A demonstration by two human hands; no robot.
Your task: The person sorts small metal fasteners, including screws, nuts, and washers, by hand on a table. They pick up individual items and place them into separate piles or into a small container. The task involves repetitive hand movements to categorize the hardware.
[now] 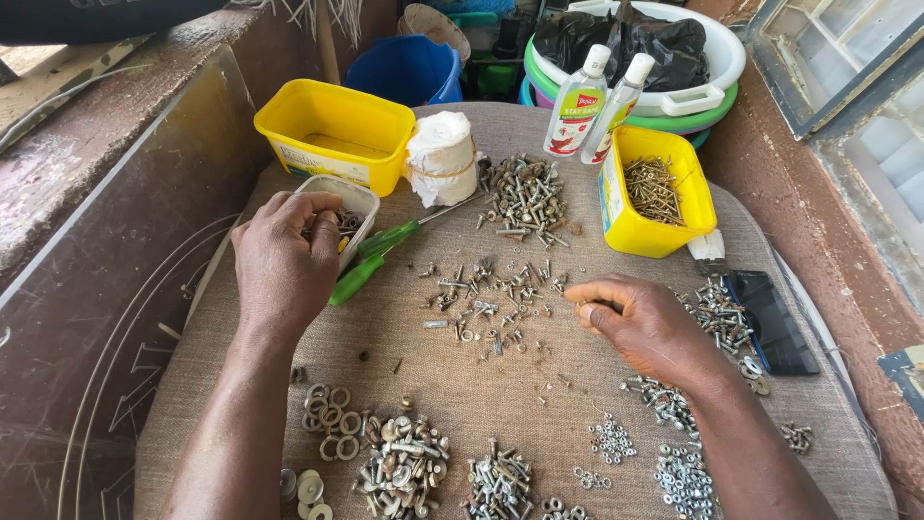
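Foreground: sorted heaps of grey metal washers, nuts and bolts (pixel 404 467) along the near edge of the burlap-covered surface (pixel 462 385).
Left hand (pixel 282 260): fingers curled over the small clear plastic tub of hardware (pixel 348 204); any piece pinched is hidden.
Right hand (pixel 643 323): fingertips closed together beside the loose scatter of small screws and nuts (pixel 486 299) at centre; held piece cannot be told.
Method: pick singly, keep heaps apart.
Obstructions: green-handled screwdriver (pixel 371 260) beside the tub; yellow rectangular tub of nails (pixel 654 193) behind.
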